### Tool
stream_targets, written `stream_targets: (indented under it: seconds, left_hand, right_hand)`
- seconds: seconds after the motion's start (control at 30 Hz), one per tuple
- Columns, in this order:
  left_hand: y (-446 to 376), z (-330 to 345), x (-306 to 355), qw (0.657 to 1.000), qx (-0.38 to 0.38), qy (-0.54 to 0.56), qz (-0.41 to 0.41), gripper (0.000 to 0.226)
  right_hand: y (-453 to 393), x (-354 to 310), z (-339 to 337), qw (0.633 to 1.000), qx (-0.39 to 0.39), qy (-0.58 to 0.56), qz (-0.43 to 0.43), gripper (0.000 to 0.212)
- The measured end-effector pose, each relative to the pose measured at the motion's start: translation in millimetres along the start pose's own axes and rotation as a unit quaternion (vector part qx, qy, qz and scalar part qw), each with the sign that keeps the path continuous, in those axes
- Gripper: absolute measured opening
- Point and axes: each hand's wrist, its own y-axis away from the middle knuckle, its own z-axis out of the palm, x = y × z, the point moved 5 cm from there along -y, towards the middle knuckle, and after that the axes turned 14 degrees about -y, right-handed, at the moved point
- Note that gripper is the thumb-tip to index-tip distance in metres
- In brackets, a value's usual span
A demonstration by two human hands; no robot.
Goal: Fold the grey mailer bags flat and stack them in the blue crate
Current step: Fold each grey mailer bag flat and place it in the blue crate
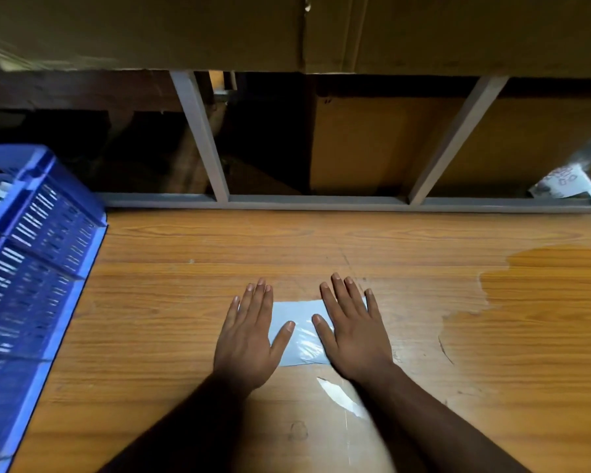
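Note:
A folded grey mailer bag (296, 324) lies flat on the wooden table (185, 302), in the middle. My left hand (248, 339) presses on its left part with straight fingers. My right hand (352, 331) presses on its right part, fingers spread flat. Both hands cover the bag's side edges; only its middle strip shows between the thumbs. The blue crate (38, 268) stands at the table's left edge, and something pale shows inside it at the far left.
A grey metal frame (321, 201) runs along the table's far edge, with cardboard boxes (372, 145) behind and above it. A printed plastic packet (560, 182) lies at the far right. A worn, darker patch marks the table's right side.

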Motion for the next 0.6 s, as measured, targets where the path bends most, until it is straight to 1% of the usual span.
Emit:
stream_targets:
  seconds: [0.17, 0.33, 0.4, 0.43, 0.47, 0.53, 0.6]
  left_hand:
    - [-3, 0, 3, 1.0, 0.009, -0.001, 0.01, 0.078]
    - [-2, -1, 4, 1.0, 0.003, 0.015, 0.022, 0.08]
    - [-1, -5, 2, 0.999, 0.002, 0.03, 0.013, 0.083]
    - [0, -9, 0, 0.999, 0.004, 0.043, 0.001, 0.084]
    - [-1, -14, -2, 0.999, 0.008, 0.053, -0.009, 0.083]
    - [-3, -25, 1, 0.997, 0.038, 0.061, 0.003, 0.071]
    - [-4, -26, 9, 0.994, 0.06, 0.082, 0.041, 0.059]
  right_hand:
    - [-3, -4, 2, 1.0, 0.004, 0.003, -0.002, 0.067]
    - [-1, -3, 3, 1.0, -0.019, 0.002, -0.003, 0.068]
    - [-2, -3, 0, 0.999, -0.033, -0.024, 0.004, 0.067]
    - [-4, -3, -4, 0.999, -0.032, -0.034, 0.015, 0.065]
    - [-6, -6, -9, 0.999, -0.013, -0.032, 0.02, 0.062]
    - [-11, -22, -18, 0.999, 0.042, -0.016, -0.004, 0.056]
    - [-17, -40, -9, 0.997, 0.043, -0.042, -0.051, 0.052]
